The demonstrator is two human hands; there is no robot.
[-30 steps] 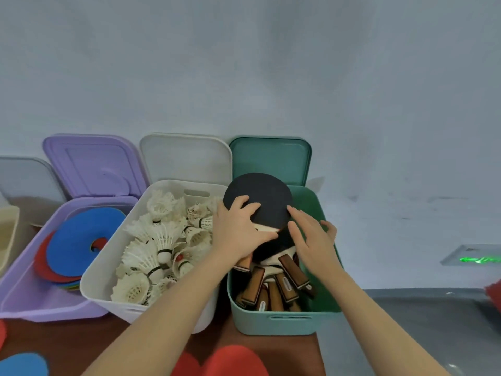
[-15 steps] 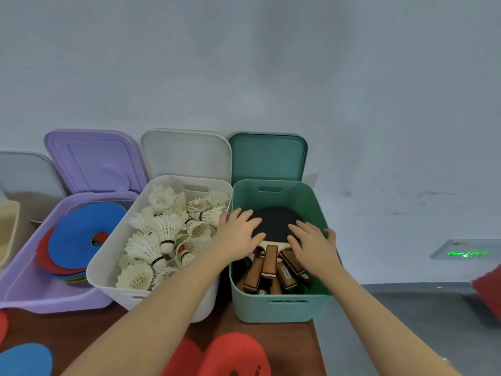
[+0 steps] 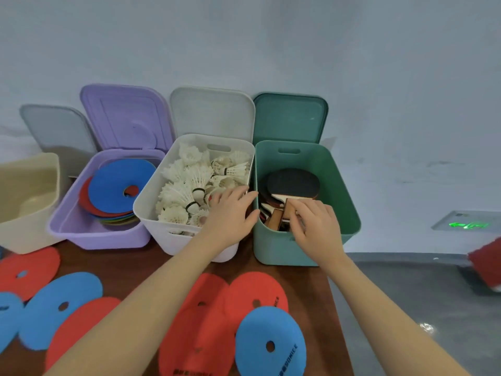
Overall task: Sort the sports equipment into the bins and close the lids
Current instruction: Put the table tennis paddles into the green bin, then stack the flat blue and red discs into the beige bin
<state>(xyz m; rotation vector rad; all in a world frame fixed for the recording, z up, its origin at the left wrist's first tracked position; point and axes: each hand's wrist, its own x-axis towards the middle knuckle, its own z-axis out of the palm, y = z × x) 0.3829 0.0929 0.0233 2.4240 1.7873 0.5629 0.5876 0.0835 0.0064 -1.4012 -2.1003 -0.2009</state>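
Observation:
A green bin [image 3: 349,191] holds several table tennis paddles [image 3: 292,183], black faces up and wooden handles toward me. My right hand [image 3: 314,223] is at the bin's front, fingers curled down onto a paddle handle. My left hand [image 3: 230,215] lies with straight fingers over the near right corner of the white bin [image 3: 149,199], which is full of shuttlecocks [image 3: 187,191]. A purple bin [image 3: 70,221] holds stacked flat discs [image 3: 119,183]. Red and blue discs [image 3: 271,343] lie loose on the brown table [image 3: 306,283].
All lids stand open against the wall: green lid [image 3: 290,118], white lid [image 3: 211,112], purple lid [image 3: 124,115], grey lid [image 3: 57,126]. A cream bin [image 3: 29,234] sits at far left. The table ends right of the green bin; a red object [image 3: 485,264] lies on the grey floor.
The black paddle went from tilted above the green bin to lying flat inside it. My left hand slid off it toward the white bin; my right hand drew back to the handles.

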